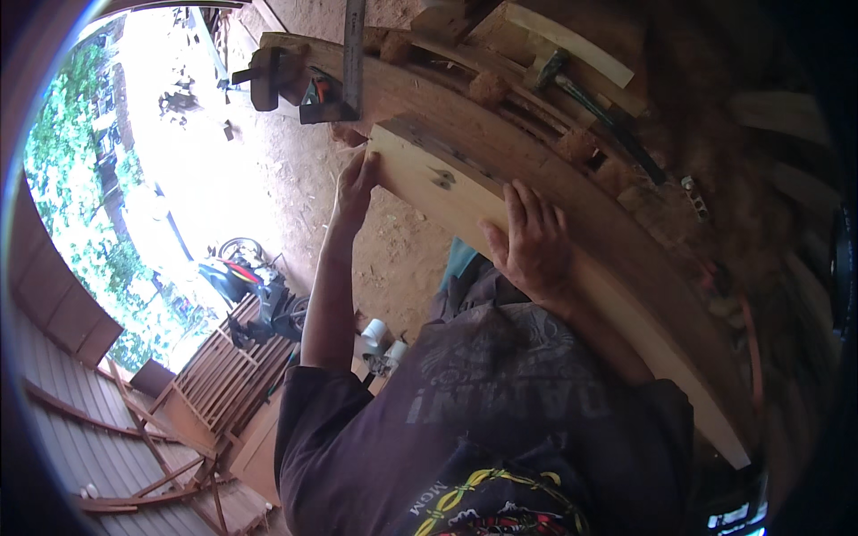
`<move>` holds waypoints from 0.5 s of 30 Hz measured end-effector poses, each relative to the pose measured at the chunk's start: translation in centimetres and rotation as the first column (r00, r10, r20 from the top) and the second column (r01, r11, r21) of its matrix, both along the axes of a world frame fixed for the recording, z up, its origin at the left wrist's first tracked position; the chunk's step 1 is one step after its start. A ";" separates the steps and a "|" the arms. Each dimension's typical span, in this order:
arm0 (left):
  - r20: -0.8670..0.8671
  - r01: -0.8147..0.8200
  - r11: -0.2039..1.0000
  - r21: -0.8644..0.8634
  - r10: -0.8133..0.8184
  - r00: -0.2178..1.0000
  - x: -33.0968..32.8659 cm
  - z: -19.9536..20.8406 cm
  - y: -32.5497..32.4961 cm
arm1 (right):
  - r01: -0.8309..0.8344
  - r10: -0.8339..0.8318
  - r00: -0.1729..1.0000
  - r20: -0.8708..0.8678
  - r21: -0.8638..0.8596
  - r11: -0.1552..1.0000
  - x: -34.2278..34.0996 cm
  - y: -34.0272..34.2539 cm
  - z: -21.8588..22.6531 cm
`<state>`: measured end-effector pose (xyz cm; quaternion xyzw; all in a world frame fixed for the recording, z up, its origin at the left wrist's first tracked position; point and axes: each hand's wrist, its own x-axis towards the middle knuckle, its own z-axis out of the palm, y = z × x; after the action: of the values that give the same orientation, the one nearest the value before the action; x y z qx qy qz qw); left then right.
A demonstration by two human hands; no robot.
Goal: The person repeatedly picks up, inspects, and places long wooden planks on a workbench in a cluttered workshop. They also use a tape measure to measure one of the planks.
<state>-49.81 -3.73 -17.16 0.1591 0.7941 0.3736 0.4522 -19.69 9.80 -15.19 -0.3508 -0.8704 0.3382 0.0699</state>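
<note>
The pale wooden plank [572, 277] lies on the table [626, 179] with its long axis running from the upper left, near the metal clamp [335, 94], down to the lower right. The left hand [357, 183] sits at the plank's upper-left end, its grip curled over that corner. The right hand [532, 241] rests farther along, palm down on the top face, fingers spread and pressing flat, closed around nothing. A hammer [572, 85] lies well apart beyond.
</note>
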 end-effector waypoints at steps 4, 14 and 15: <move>0.033 -0.022 1.000 -0.004 0.022 0.999 0.3 0.4 0.3 | -0.016 0.014 0.998 -0.055 -0.025 1.000 0.3 0.1 -0.4; 0.053 -0.011 1.000 0.000 0.011 0.999 -0.2 -0.3 -0.1 | -0.012 0.007 0.992 -0.125 -0.034 0.999 0.8 0.1 -0.5; 0.040 -0.036 0.999 -0.007 0.037 0.999 -0.4 -0.6 -0.4 | -0.007 0.003 0.991 -0.131 -0.030 1.000 0.8 0.0 -0.5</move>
<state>-50.19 -4.17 -17.80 0.1357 0.7889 0.3824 0.4615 -18.93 9.75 -15.68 -0.3268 -0.8596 0.3738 0.1206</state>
